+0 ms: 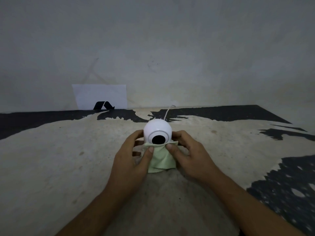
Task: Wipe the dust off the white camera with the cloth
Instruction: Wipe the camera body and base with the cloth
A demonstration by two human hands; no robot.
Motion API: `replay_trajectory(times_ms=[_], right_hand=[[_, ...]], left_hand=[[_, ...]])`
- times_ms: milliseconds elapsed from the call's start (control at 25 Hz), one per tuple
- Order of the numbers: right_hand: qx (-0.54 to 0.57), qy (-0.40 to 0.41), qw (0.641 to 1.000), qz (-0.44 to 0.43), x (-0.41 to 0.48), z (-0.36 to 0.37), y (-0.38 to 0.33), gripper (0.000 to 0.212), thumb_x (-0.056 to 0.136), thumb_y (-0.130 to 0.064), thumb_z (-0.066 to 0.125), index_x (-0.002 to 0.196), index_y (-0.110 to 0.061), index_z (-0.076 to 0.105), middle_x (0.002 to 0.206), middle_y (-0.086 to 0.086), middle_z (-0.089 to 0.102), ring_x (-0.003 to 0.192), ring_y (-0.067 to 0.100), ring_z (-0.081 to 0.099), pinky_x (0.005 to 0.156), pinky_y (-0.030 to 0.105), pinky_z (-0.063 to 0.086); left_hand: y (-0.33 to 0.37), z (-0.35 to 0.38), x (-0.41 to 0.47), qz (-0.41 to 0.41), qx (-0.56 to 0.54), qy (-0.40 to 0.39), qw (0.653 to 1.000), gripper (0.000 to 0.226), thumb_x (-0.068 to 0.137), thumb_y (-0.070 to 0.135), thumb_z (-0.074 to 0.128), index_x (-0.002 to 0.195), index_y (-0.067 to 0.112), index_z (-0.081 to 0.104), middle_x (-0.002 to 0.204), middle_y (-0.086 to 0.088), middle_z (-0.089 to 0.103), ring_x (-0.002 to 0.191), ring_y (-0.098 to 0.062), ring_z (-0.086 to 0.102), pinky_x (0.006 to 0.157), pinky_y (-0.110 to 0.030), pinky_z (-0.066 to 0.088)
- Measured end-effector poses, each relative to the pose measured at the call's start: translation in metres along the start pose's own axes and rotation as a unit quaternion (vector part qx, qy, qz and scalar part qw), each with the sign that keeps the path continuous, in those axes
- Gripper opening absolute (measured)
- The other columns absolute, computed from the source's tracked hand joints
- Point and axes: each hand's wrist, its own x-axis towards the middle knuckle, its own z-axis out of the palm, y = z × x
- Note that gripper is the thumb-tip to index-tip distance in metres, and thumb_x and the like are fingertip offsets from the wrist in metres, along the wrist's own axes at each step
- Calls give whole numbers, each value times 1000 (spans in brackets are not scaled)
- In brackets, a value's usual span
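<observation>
The left hand [134, 156] and right hand [189, 155], at frame centre, each pinched the top edge of the cloth [162, 161] under a thumb, fingers curled round the sides of the camera [157, 131] behind it.

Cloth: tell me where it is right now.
Head view, centre: the green cloth hangs just under the lens of the white camera, pinched by the left hand and right hand.

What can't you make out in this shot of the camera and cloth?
Head view:
- Lower part of the camera: covered by the cloth.
- Fingertips of left hand and right hand: behind the camera.
- Dust: too fine, dim light.
- Far end of the cord: too thin and dim.
</observation>
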Motion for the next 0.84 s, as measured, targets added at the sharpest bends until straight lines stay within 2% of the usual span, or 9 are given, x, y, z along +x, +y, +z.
replay_trajectory(times_ms=[120, 280, 400, 560, 720, 840], right_hand=[[23, 19, 999, -10, 1, 2, -3, 18, 94, -30, 54, 106, -19, 61, 100, -11, 71, 93, -4, 65, 73, 13, 52], [30, 38, 999, -6, 2, 4, -4, 22, 91, -36, 54, 102, -18, 62, 93, -12, 71, 85, -5, 66, 67, 10, 51], [-11, 6, 1000, 1, 1, 2, 0, 23, 90, -34, 60, 111, -24, 58, 99, -21, 67, 92, -12, 61, 70, 4, 45], [-32, -3, 999, 21, -1, 3, 1, 47, 79, -39, 73, 119, -31, 51, 112, -22, 61, 102, -13, 55, 74, -1, 41], [-52, -15, 998, 24, -1, 15, 0, 72, 65, -47, 81, 124, -32, 42, 117, -18, 59, 102, -4, 56, 81, 11, 47], [-32, -8, 999, 18, 0, 6, 3, 55, 72, -39, 79, 120, -29, 53, 113, -20, 62, 96, -17, 56, 76, 1, 43]], left_hand=[[1, 0, 0, 5, -5, -12, 1000, 44, 83, 30, 58, 124, 31, 44, 111, 23, 55, 102, 15, 49, 72, 1, 43], [3, -1, 1, 7, -3, -15, 1000, 42, 83, 23, 60, 119, 35, 44, 109, 30, 51, 99, 22, 46, 69, 5, 40], [3, -2, 1, 2, -7, -18, 1000, 44, 82, 19, 61, 117, 39, 42, 106, 36, 46, 94, 28, 44, 66, 7, 37], [1, -4, 1, -6, -4, -19, 1000, 44, 82, 20, 61, 117, 39, 45, 108, 30, 51, 94, 26, 46, 67, 6, 39], [-2, -3, 1, -5, 6, -17, 1000, 42, 83, 25, 59, 122, 35, 45, 116, 19, 56, 98, 20, 48, 69, 3, 42], [-3, -4, 0, 2, 5, -14, 1000, 40, 85, 24, 57, 122, 34, 46, 118, 15, 58, 102, 14, 50, 72, 0, 44]])
